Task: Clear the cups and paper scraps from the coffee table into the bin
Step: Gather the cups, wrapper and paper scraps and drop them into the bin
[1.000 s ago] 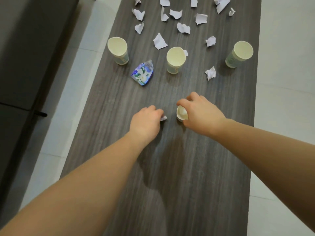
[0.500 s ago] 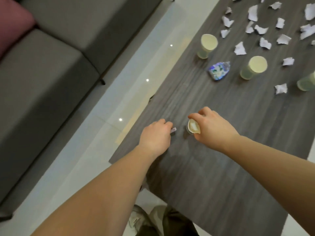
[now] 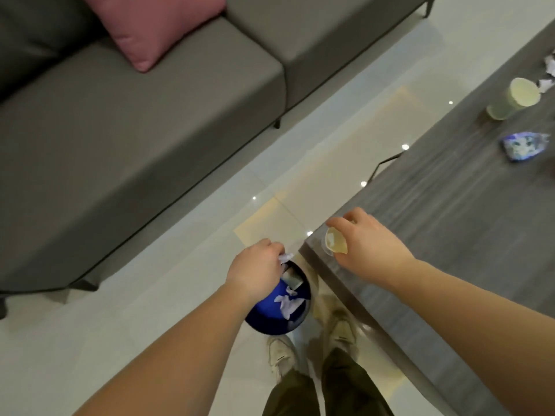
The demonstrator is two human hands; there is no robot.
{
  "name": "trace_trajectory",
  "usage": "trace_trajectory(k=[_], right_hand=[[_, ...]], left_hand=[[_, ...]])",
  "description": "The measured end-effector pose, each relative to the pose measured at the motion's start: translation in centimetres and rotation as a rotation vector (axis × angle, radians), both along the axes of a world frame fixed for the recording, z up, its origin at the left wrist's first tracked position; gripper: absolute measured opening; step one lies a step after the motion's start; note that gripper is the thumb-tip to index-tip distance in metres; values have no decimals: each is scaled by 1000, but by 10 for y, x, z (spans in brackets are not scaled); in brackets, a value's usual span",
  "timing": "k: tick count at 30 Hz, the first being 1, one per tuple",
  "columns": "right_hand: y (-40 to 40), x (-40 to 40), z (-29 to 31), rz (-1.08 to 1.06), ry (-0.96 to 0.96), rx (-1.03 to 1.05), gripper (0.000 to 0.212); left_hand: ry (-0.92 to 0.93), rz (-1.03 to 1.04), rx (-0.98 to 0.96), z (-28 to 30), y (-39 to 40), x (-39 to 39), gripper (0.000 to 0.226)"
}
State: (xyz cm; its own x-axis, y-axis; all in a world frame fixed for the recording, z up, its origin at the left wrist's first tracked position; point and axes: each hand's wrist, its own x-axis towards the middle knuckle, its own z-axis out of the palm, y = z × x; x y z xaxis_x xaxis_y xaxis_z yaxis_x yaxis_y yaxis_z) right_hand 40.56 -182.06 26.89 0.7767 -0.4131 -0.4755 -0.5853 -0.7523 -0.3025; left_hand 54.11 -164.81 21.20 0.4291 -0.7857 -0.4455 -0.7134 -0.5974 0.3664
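Bin (image 3: pixel 264 318) (paper scraps (image 3: pixel 287 304) inside), left hand (image 3: pixel 255 270) above

A dark wood coffee table (image 3: pixel 435 235) filled the right side of the frame. On it, at the upper right, stood a pale paper cup (image 3: pixel 512 103). Just below the cup lay a blue wrapper (image 3: pixel 524 145). White paper scraps (image 3: pixel 549 66) lay at the right edge. On the shiny tile floor (image 3: pixel 180 265), at the lower middle, stood a blue bin (image 3: pixel 277 307).
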Motion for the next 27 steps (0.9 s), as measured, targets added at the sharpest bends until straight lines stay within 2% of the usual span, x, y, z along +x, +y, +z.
trace_trajectory(k=[8, 19, 25, 27], right_hand=[[85, 39, -34, 158, 32, 104, 62], [133, 43, -140, 218, 115, 150, 74], [139, 34, -196, 195, 176, 156, 74], [142, 28, -211, 174, 176, 192, 79]], left_hand=[[29, 210, 104, -25, 97, 6, 28], [113, 402, 183, -87, 120, -18, 55], [166, 457, 242, -139, 115, -25, 54], [189, 425, 266, -154, 112, -26, 41]])
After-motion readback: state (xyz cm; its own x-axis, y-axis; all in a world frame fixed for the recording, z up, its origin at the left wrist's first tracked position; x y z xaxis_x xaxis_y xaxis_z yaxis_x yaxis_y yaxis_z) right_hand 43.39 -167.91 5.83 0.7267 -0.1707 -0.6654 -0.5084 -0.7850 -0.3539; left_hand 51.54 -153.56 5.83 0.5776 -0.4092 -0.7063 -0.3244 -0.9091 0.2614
